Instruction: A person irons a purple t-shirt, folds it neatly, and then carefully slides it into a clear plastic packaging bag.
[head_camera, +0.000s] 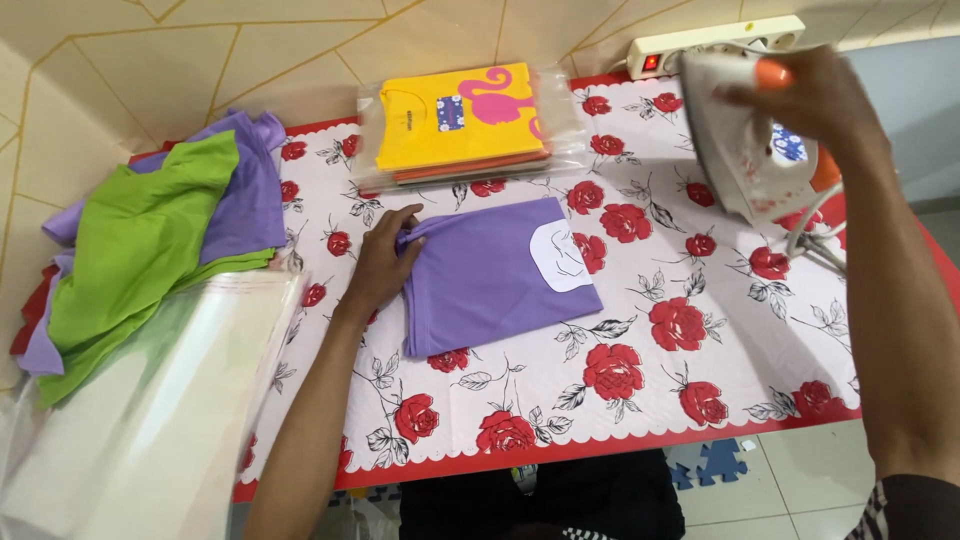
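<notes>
On the table (640, 390), mid-cloth, lies one folded purple shirt (490, 275). My left hand (382, 262) pinches its left edge, grip clenched on fabric. My right hand (815, 95) grasps one iron (745, 140), lifted clear at far right. Judgement: keep the edge taut and fingers off the pressing path; lower the sole flat, stroke away from the hand. Count: one iron, one power strip (715, 45), one bagged yellow shirt (465, 115) topping a stack, one loose pile (150, 240) of green and purple.
</notes>
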